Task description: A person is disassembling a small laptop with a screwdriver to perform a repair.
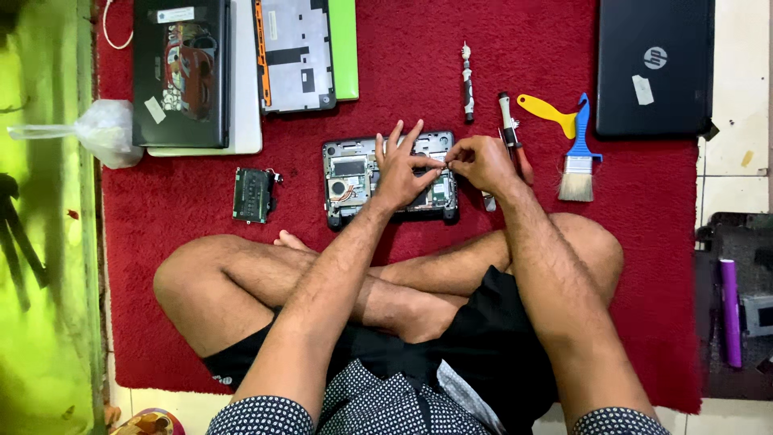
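A person sits cross-legged on a red mat (515, 48) on the floor, with an opened small laptop base (348, 179) lying just beyond the crossed shins, its long axis running left to right. Both hands are on its right half. The left hand (400, 171) lies flat over the exposed board, fingers spread wide and pointing far, thumb reaching right. The right hand (477, 161) sits at the base's far right corner, fingertips pinched narrow against the left thumb; something tiny may be held between them, but I cannot tell what. The work spot is therefore straight ahead of the body and slightly right, nearer the right hand. Just right of that hand lie a red-handled screwdriver (514, 137), a yellow pry tool (547, 111) and a blue-handled brush (578, 153), close enough to crowd any sweep to the right. A thin white tool (467, 80) lies farther off, pointing away. To the left a loose green circuit board (253, 194) rests apart from the base, with open mat between. Stacked laptops (193, 72) and a removed cover (296, 52) fill the far left; a black closed laptop (654, 64) sits far right.
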